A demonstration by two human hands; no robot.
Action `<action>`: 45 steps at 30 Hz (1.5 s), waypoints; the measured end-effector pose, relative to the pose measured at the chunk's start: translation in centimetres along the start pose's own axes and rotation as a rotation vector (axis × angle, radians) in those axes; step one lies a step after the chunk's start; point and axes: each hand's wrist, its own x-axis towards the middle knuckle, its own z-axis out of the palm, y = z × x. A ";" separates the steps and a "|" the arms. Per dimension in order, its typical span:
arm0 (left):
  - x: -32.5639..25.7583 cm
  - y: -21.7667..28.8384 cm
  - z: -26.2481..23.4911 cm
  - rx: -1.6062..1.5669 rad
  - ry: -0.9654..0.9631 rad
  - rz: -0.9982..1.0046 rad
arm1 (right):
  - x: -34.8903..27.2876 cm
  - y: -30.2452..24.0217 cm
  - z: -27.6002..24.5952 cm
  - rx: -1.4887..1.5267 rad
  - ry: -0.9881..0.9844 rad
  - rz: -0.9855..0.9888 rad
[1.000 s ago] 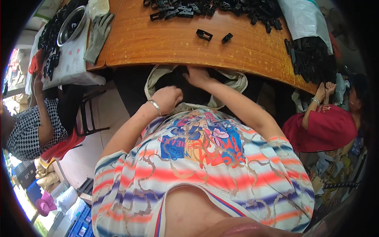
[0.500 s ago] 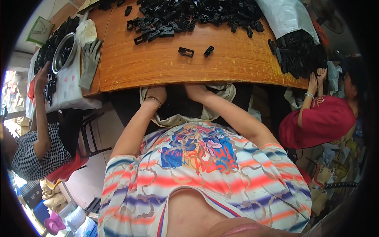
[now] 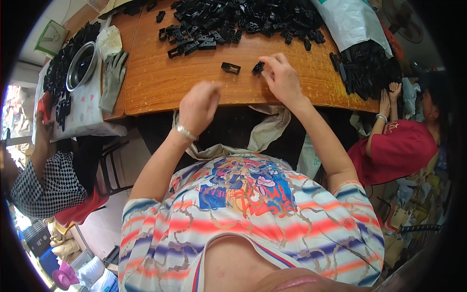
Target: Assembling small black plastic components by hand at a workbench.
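Note:
My right hand (image 3: 283,78) reaches onto the wooden table (image 3: 160,82), and its fingertips pinch a small black plastic part (image 3: 258,67). A second loose black part (image 3: 230,68) lies just to the left of it. My left hand (image 3: 199,104) hovers over the table's near edge, blurred, with its fingers bunched together. Whether it holds anything is unclear. A metal bracelet sits on that wrist. A big heap of black plastic parts (image 3: 243,19) spreads across the far side of the table.
A beige cloth bag (image 3: 272,127) hangs below the table edge. A grey glove (image 3: 113,75) and a steel bowl (image 3: 80,65) lie at the left. Another heap of black parts (image 3: 365,63) lies at the right. A person in red (image 3: 399,141) sits right, a person in a checked shirt (image 3: 44,180) left.
Both hands have come up out of the cloth bag under the table. The right hand now rests on a small black part on the tabletop, and the left is raised at the edge.

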 end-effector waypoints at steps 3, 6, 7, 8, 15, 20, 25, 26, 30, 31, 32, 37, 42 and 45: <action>3.8 -1.2 1.5 0.031 0.093 -0.021 | 1.3 1.2 0.7 -0.225 -0.057 -0.114; 5.6 -2.4 3.0 0.119 0.075 -0.059 | 2.0 1.8 0.8 -0.215 -0.145 -0.177; 6.0 -2.6 3.1 0.119 0.076 -0.057 | 2.0 1.8 0.8 -0.157 -0.162 -0.110; 6.3 -2.7 3.2 0.119 0.020 -0.061 | 2.1 1.7 0.8 -0.099 -0.179 -0.042; 6.5 -3.3 3.0 0.095 -0.045 -0.083 | 2.7 -1.8 3.5 0.031 -0.122 -0.177; 6.6 -3.5 3.1 0.067 -0.058 -0.090 | 3.2 -1.6 4.5 -0.020 -0.158 -0.209; 6.6 -3.7 2.7 0.070 -0.069 -0.088 | 3.5 -1.9 4.6 0.009 -0.149 -0.195; 6.6 -3.8 2.7 0.071 -0.079 -0.092 | 3.6 -1.8 4.7 0.010 -0.153 -0.193; 6.8 -3.8 2.7 0.059 -0.102 -0.089 | 4.0 -1.5 4.5 -0.017 -0.181 -0.166; 6.8 -3.8 2.8 0.058 -0.104 -0.091 | 4.2 -1.5 4.4 -0.069 -0.229 -0.172; 6.8 -3.8 2.8 0.067 -0.109 -0.086 | 4.3 -1.5 4.4 -0.068 -0.230 -0.169; 7.4 -5.0 2.2 -0.312 -0.130 -0.243 | 5.1 -1.9 4.0 -0.204 -0.368 -0.167; 7.8 -4.9 2.6 -0.213 -0.133 -0.326 | 2.8 -1.4 5.6 -0.241 -0.184 -0.293; 8.2 -4.6 2.4 -0.188 -0.208 -0.388 | 1.8 -1.4 6.2 -0.304 -0.086 -0.348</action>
